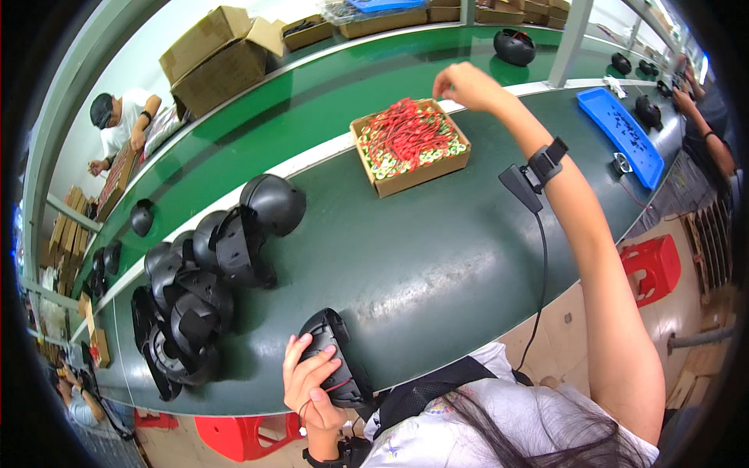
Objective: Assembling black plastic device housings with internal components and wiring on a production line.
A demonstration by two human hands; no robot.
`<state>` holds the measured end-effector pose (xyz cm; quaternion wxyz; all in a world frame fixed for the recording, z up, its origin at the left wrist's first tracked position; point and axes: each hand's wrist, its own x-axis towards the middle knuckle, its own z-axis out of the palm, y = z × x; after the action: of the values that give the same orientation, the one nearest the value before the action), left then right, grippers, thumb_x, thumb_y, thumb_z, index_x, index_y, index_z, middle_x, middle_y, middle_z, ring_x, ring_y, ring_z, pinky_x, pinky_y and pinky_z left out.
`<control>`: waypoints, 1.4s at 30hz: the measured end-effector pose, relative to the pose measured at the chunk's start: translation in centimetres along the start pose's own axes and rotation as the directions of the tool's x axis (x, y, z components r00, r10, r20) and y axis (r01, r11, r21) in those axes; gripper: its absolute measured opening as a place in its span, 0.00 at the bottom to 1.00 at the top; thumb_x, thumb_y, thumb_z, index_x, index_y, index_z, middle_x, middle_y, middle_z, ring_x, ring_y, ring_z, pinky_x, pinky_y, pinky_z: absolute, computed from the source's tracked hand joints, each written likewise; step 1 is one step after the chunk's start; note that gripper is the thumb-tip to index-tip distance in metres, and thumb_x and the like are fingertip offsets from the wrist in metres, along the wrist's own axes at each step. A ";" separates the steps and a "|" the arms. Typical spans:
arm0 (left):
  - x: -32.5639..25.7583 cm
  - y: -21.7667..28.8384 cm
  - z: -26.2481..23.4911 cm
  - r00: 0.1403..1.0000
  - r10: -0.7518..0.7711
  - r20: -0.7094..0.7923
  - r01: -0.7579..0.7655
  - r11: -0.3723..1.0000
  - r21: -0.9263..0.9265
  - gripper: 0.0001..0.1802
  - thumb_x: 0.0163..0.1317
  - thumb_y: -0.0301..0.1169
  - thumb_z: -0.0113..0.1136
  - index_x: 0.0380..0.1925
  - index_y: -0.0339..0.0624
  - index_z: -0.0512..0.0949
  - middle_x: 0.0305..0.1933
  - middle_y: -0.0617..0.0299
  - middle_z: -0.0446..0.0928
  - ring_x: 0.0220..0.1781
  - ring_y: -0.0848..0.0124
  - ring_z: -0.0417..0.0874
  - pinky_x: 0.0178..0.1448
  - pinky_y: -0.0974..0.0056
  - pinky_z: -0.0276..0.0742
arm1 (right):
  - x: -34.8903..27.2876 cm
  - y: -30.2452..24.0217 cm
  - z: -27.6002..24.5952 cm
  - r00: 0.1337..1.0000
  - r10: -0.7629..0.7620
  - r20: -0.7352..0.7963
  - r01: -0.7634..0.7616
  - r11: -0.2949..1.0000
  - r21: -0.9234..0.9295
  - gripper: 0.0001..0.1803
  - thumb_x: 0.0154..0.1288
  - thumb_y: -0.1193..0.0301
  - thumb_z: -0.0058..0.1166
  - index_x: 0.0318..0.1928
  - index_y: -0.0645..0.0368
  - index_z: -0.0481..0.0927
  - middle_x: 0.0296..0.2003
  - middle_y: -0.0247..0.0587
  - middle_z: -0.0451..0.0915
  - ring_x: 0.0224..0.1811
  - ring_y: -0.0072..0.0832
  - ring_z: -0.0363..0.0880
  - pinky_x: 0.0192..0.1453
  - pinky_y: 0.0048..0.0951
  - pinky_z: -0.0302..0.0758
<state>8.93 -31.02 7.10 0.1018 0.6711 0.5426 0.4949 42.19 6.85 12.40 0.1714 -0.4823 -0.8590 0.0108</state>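
Observation:
My left hand (312, 382) grips a black plastic half-shell (355, 374) at the near edge of the workbench, fingers across its outer side. A short red wire shows on the shell near my fingertips. My right hand (466, 84) is stretched out to the far right corner of an open cardboard box (425, 178). Its fingers are curled with the tips pointing down; whether they pinch something is too small to see. Tangled red wires (413, 136) with small round green-and-white parts (380, 168) fill the box.
Several black domed shells (226, 242) are piled at the left of the workbench (406, 273). Behind runs a green conveyor belt (328, 101) carrying a black round housing (514, 47). A blue tray (616, 129) lies at the right. A metal post (569, 47) rises near it. Other people work at both sides.

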 end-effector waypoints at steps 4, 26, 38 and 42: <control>0.2 0.0 0.8 1.000 0.006 0.011 -0.006 1.000 -0.008 0.30 0.68 0.41 0.33 0.24 0.31 0.80 0.35 0.50 0.82 0.56 0.47 0.75 0.68 0.41 0.60 | -0.2 0.2 2.4 0.989 -0.019 0.145 -0.002 0.989 0.146 0.11 0.55 0.72 0.59 0.40 0.56 0.85 0.34 0.49 0.83 0.39 0.42 0.82 0.47 0.38 0.77; 1.1 0.2 2.2 1.000 0.015 0.008 -0.015 1.000 -0.007 0.30 0.68 0.42 0.34 0.23 0.31 0.80 0.34 0.49 0.81 0.55 0.47 0.75 0.67 0.41 0.60 | -0.1 -0.3 1.1 0.972 0.007 -0.235 0.119 0.848 0.516 0.14 0.61 0.67 0.49 0.38 0.66 0.77 0.26 0.46 0.82 0.29 0.33 0.83 0.37 0.31 0.77; 1.0 -0.1 2.0 1.000 0.013 0.009 -0.013 1.000 -0.006 0.30 0.69 0.43 0.33 0.24 0.32 0.80 0.35 0.50 0.81 0.57 0.48 0.74 0.67 0.41 0.59 | -2.2 -2.5 0.9 0.982 0.101 0.158 -0.187 0.608 0.771 0.13 0.71 0.65 0.45 0.52 0.56 0.70 0.39 0.32 0.77 0.36 0.17 0.75 0.39 0.23 0.78; 1.0 -0.1 2.0 1.000 0.015 0.013 -0.015 1.000 -0.014 0.30 0.69 0.43 0.33 0.24 0.32 0.80 0.35 0.50 0.81 0.57 0.48 0.74 0.67 0.41 0.59 | -3.0 -2.8 -1.0 0.976 0.101 0.192 -0.213 0.604 0.768 0.16 0.72 0.59 0.41 0.51 0.55 0.75 0.35 0.31 0.76 0.33 0.16 0.73 0.36 0.22 0.75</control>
<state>10.37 -29.33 6.62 0.1065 0.6777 0.5333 0.4950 41.59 2.75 13.03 0.3073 -0.4308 -0.7312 0.4305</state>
